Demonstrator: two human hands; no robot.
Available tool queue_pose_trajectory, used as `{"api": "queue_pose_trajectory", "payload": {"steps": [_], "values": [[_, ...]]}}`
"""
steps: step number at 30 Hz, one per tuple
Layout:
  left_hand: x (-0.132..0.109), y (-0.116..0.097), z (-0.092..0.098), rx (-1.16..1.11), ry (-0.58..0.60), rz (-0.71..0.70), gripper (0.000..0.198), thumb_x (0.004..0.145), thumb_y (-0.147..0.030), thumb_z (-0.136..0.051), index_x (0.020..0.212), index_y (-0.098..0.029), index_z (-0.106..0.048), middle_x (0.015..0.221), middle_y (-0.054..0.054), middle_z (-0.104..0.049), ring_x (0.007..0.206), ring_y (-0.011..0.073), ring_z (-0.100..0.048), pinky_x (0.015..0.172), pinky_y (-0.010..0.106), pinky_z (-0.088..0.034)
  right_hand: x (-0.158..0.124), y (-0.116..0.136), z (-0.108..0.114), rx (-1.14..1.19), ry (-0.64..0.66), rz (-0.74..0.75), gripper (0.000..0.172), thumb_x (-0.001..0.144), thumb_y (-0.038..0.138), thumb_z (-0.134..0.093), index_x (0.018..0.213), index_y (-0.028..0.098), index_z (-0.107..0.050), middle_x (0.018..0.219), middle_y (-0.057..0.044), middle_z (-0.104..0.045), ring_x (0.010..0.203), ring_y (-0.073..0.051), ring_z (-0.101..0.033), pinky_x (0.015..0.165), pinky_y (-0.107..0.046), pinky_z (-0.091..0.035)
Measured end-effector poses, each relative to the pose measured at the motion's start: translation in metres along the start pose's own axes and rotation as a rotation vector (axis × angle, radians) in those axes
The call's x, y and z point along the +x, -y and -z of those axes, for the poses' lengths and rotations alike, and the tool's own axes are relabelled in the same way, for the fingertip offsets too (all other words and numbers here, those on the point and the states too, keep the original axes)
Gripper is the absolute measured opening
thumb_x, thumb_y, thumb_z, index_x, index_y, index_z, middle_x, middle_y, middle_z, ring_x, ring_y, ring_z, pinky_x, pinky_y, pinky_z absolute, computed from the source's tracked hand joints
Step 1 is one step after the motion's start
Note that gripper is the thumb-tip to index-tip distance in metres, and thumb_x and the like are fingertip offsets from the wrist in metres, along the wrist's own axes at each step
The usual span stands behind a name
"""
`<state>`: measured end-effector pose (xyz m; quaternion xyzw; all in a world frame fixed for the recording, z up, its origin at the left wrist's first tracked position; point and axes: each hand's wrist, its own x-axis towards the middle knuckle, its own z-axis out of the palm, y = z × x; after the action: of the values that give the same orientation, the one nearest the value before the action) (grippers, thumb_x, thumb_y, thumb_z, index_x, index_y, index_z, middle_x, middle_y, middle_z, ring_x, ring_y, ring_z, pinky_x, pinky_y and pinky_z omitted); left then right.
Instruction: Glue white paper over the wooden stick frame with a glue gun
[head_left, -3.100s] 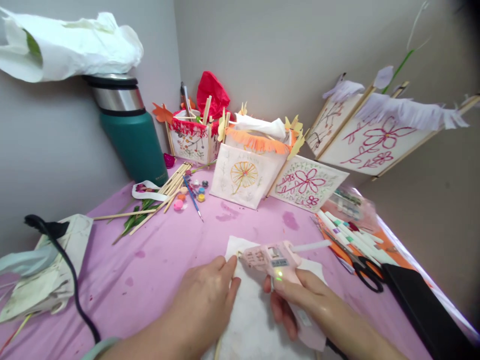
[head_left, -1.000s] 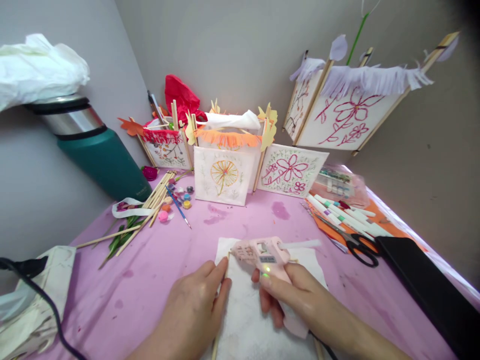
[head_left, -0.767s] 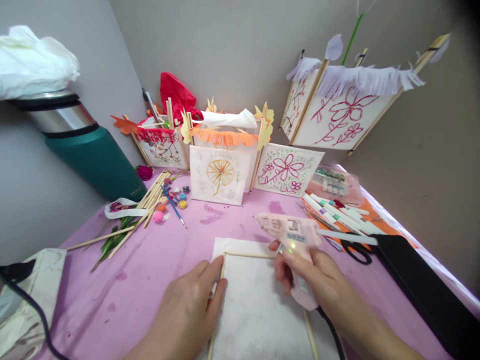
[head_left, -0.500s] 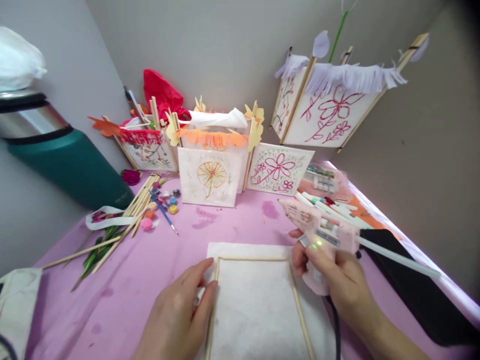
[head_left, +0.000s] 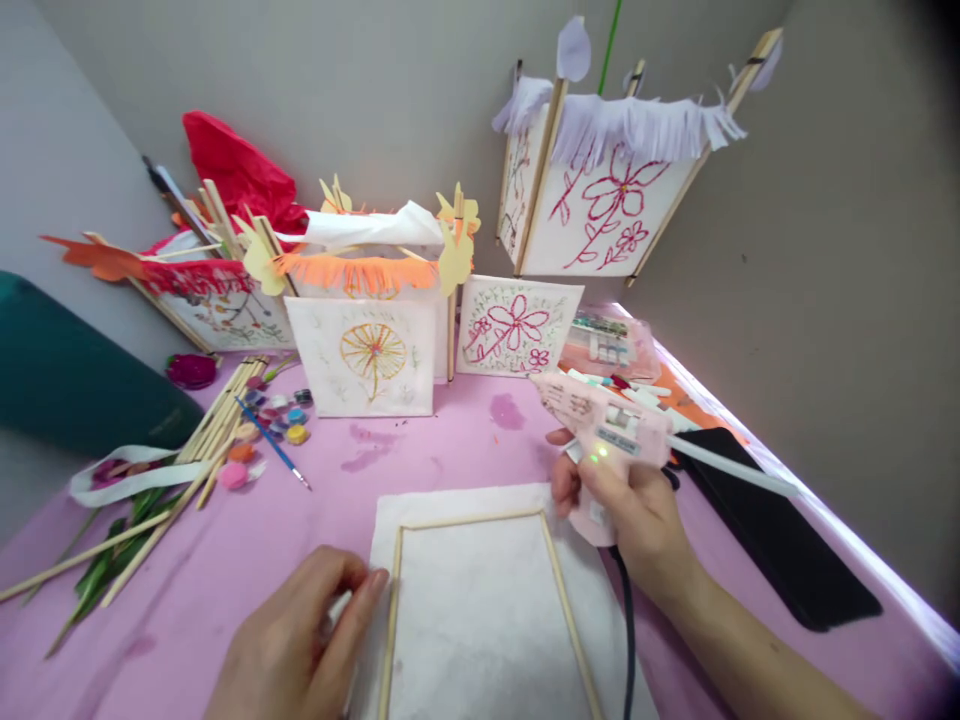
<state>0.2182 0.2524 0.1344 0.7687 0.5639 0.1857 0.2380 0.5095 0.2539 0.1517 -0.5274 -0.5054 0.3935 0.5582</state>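
My right hand [head_left: 626, 500] is wrapped round a pale pink glue gun [head_left: 607, 425], raised above the table with its nozzle toward the back left. A green light glows on it, a white glue stick [head_left: 739, 468] juts from its rear and a black cord [head_left: 628, 630] hangs below. White paper [head_left: 465, 610] lies flat before me, with thin wooden sticks [head_left: 472, 519] laid on it as a frame; its near end is cut off by the view. Beside the left stick, my left hand [head_left: 300, 630] has thumb and index fingertips together; something white shows between them, too hidden to name.
Lanterns with drawn flowers [head_left: 375, 360] stand at the back; another [head_left: 622, 200] hangs at right. Left are loose sticks [head_left: 225, 410], paint pots [head_left: 298, 434], a brush [head_left: 274, 445] and a green bottle [head_left: 82, 370]. A black phone-like slab [head_left: 780, 530] lies right.
The view has swung, shifting most things leftward. My left thumb and index finger have come closer together beside the left stick. The glue gun stays in my right hand.
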Motion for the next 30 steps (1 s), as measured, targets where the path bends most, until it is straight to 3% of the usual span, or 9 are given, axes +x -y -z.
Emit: {"api": "queue_pose_trajectory", "payload": {"steps": [5,11,15,18,20,24,30], "values": [[0.010,0.002,0.007,0.120,-0.162,0.047,0.027,0.088,-0.048,-0.047,0.093,-0.025,-0.062,0.086,-0.001,-0.069,0.070,0.0156,-0.064,0.062,0.024,-0.049,0.004,0.004,0.012,-0.055,-0.034,-0.089,0.032,0.091,0.045,-0.048,0.098,0.016,-0.059,0.068,-0.001,-0.060,0.057,-0.015,-0.055,0.056,-0.026,-0.043],[0.016,-0.005,0.020,0.191,-0.238,-0.081,0.025,0.090,-0.041,-0.046,0.092,-0.024,-0.063,0.089,0.000,-0.067,0.069,0.0138,-0.061,0.063,0.023,-0.046,0.006,0.003,0.021,-0.271,0.132,-0.194,0.041,0.090,0.045,-0.047,0.067,0.015,-0.062,0.053,-0.002,-0.059,0.050,-0.012,-0.052,0.052,-0.023,-0.039],[0.024,-0.036,0.023,0.213,-0.074,-0.320,0.025,0.093,-0.037,-0.043,0.098,-0.026,-0.065,0.094,0.000,-0.065,0.077,0.0145,-0.063,0.067,0.024,-0.046,0.003,0.001,0.027,-0.292,0.115,-0.244,0.040,0.088,0.043,-0.047,0.064,0.014,-0.061,0.050,0.000,-0.057,0.046,-0.011,-0.050,0.050,-0.022,-0.039],[0.036,-0.063,0.013,0.306,0.098,-0.391,0.027,0.095,-0.030,-0.039,0.099,-0.028,-0.065,0.093,0.000,-0.065,0.073,0.0143,-0.063,0.065,0.025,-0.046,0.002,0.004,0.031,-0.247,0.164,-0.274,0.037,0.087,0.038,-0.046,0.065,0.014,-0.062,0.049,0.000,-0.057,0.044,-0.010,-0.049,0.048,-0.021,-0.038],[0.045,-0.077,0.001,0.385,0.149,-0.400,0.027,0.094,-0.027,-0.039,0.099,-0.028,-0.066,0.092,0.000,-0.064,0.071,0.0149,-0.064,0.062,0.026,-0.046,0.002,0.005,0.032,-0.227,0.201,-0.271,0.032,0.086,0.034,-0.048,0.066,0.014,-0.063,0.050,0.000,-0.057,0.046,-0.010,-0.050,0.048,-0.020,-0.038],[0.057,-0.088,-0.019,0.499,0.160,-0.422,0.028,0.093,-0.022,-0.041,0.103,-0.026,-0.066,0.096,0.002,-0.064,0.069,0.0162,-0.065,0.059,0.028,-0.047,0.002,0.001,0.032,-0.248,0.219,-0.286,0.030,0.085,0.031,-0.048,0.066,0.014,-0.064,0.049,0.000,-0.057,0.047,-0.010,-0.052,0.048,-0.020,-0.040],[0.061,-0.074,-0.032,0.568,0.095,-0.444,0.033,0.092,-0.020,-0.041,0.109,-0.031,-0.067,0.100,0.001,-0.066,0.067,0.0154,-0.066,0.058,0.027,-0.048,0.001,-0.007,0.030,-0.232,0.195,-0.294,0.023,0.085,0.033,-0.049,0.079,0.015,-0.063,0.057,0.001,-0.062,0.046,-0.010,-0.055,0.045,-0.020,-0.040]]}}
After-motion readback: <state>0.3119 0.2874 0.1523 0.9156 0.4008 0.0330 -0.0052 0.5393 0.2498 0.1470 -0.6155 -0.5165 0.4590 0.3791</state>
